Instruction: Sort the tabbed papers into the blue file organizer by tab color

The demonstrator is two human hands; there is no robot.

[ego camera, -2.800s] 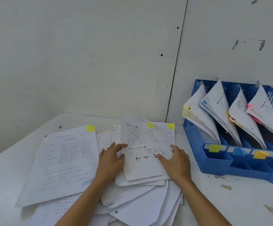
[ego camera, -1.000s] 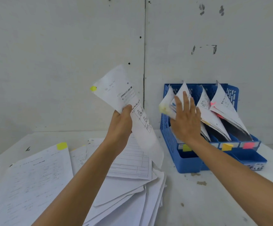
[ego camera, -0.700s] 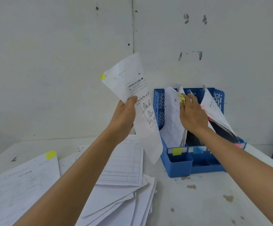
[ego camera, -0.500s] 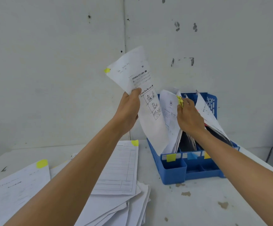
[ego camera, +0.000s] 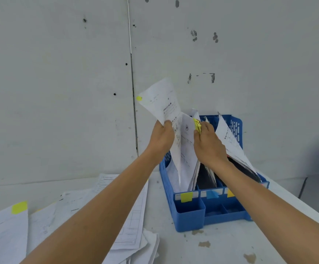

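Left hand (ego camera: pixel 161 139) pinches the sheet (ego camera: pixel 162 103) at mid-edge, thumb on top. The sheet's yellow tab (ego camera: pixel 139 98) sticks up above the organizer (ego camera: pixel 190 218), and its lower end dips into the organizer's leftmost slot. Right hand (ego camera: pixel 208 143) is curled round the top of the filed stack (ego camera: pixel 188 159) in that slot, gripping at its bunch of yellow tabs (ego camera: pixel 197 125). The slot's label (ego camera: pixel 186 197) at the organizer's front is yellow, so the colours match.

Risks as I read them:
- The sheet is held at one point and is limp. Its bottom corner could catch on the stack's front page or the organizer's side wall and fold instead of sliding down.
- If the right hand lets go early, the stack flops back and traps the sheet half in, tab buried or bent.
- The right grip sits right on the tabs, so squeezing could crumple them or peel some off.
- The gap is narrow and mostly hidden by both hands. The sheet may slip between stack pages or over the divider toward the blue-label (ego camera: pixel 212 194) slot. Can't tell the clearance from here.
- Pulling the stack sideways loads the organizer, which could skid on the bench (ego camera: pixel 221 248) or tip its other papers (ego camera: pixel 229 141).

The unsorted pile (ego camera: pixel 132 216) lies left of the organizer, so plenty remains.
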